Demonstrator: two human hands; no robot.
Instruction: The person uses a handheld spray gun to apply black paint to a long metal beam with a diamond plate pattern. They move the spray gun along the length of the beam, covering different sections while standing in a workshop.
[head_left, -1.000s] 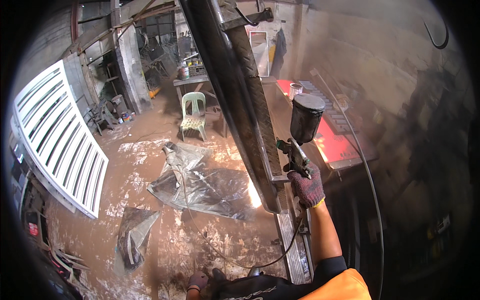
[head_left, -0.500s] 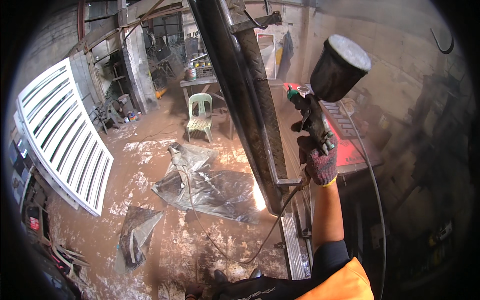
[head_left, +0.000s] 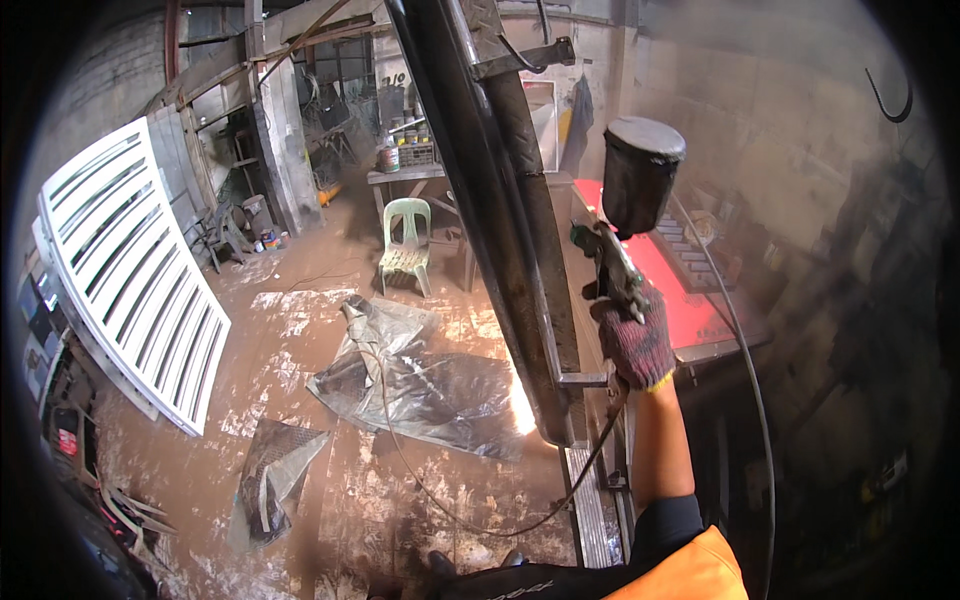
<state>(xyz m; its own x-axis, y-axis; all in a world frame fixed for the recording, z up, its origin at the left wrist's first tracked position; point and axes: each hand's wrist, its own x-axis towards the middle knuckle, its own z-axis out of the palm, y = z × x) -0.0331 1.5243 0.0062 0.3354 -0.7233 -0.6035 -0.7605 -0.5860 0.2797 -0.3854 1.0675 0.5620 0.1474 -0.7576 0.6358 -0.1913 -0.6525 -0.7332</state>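
My right hand [head_left: 638, 342], in a dark knitted glove with a yellow cuff edge, is wrapped round the handle of a spray gun [head_left: 617, 272]. A black cup [head_left: 643, 178] with a pale lid sits on top of the gun. From below the glove, an air hose [head_left: 590, 475] hangs down and loops over the floor. The gun's front is close to a long, glossy black metal beam [head_left: 500, 230], which slants down through the middle and has patterned plate along its right side. My left hand is out of view.
A white slatted panel [head_left: 140, 280] leans at the left. Crumpled plastic sheets [head_left: 430, 385] lie on the stained floor. A pale green chair [head_left: 406, 245] stands before a table with cans. Behind my hand is a red panel [head_left: 660, 290]; another hose [head_left: 752, 380] hangs at the right.
My right hand has come down a little with the spray gun. The cup has swung left and lower and stands more upright. The whole view has shifted slightly.
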